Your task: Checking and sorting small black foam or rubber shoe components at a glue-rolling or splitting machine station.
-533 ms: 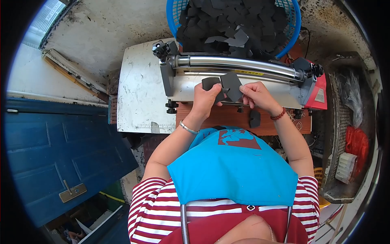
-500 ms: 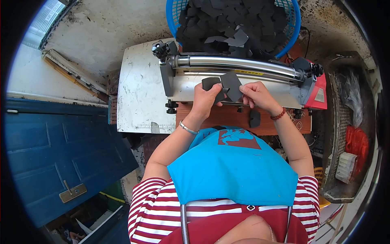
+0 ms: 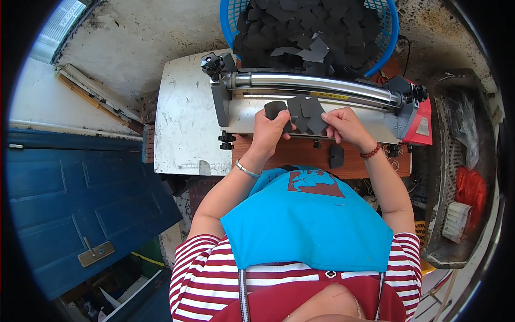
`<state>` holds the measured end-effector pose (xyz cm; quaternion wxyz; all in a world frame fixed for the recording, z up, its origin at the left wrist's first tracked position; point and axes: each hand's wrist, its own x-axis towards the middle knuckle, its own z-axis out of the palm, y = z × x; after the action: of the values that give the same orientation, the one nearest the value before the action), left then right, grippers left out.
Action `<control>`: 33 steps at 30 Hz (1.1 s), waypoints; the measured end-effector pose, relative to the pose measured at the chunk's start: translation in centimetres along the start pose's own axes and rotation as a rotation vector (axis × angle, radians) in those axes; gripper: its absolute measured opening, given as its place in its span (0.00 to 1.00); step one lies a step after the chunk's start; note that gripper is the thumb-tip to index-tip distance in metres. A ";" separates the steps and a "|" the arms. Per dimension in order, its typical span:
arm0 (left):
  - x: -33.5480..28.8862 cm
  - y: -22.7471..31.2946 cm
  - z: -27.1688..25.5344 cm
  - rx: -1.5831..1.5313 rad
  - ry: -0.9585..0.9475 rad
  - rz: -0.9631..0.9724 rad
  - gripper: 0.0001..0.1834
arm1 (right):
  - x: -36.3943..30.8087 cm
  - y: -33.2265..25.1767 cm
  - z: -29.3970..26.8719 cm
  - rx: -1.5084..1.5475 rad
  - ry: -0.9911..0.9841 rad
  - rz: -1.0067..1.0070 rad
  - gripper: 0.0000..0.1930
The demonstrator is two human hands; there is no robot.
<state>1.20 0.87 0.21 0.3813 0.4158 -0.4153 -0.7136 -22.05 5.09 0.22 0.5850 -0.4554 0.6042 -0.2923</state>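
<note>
My left hand point(image 3: 270, 130) is closed on a small stack of dark grey flat pieces point(image 3: 274, 109), with the thumb on top. In my right hand point(image 3: 346, 126), thumb and fingers pinch the edge of another dark grey piece point(image 3: 315, 114). Between the hands, a further notched dark grey piece point(image 3: 296, 109) overlaps that one; whether a hand holds it I cannot tell. All of this is above the front metal plate of a roller machine point(image 3: 322, 84), whose shiny roller runs left to right. A single dark piece point(image 3: 336, 156) lies on the brown tabletop point(image 3: 300, 155).
Behind the roller, a blue plastic basket point(image 3: 393, 32) is heaped with dark cut pieces point(image 3: 311, 27). The machine's red end housing point(image 3: 421, 122) stands at right. A white board point(image 3: 182, 118) lies at left. A long grimy tray point(image 3: 437, 214) holds plastic bags at far right.
My right hand has shifted slightly right with its piece. The dark pieces between my hands are now fanned apart, showing a notched one in the middle.
</note>
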 end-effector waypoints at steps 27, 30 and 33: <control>0.2 -0.5 2.0 -0.081 -0.057 0.030 0.14 | 1.5 -1.6 0.5 -0.115 0.164 -0.019 0.21; 0.6 -0.8 2.8 -0.060 -0.049 0.137 0.14 | 0.1 -1.8 3.1 0.005 0.040 -0.252 0.18; 0.5 -0.6 2.5 -0.134 -0.084 0.104 0.12 | -0.3 -2.3 3.4 -0.019 0.054 -0.266 0.15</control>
<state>-1.34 1.32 0.29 0.4271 0.3368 -0.4031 -0.7359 -18.26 5.06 1.89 0.5203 -0.5292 0.5565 -0.3736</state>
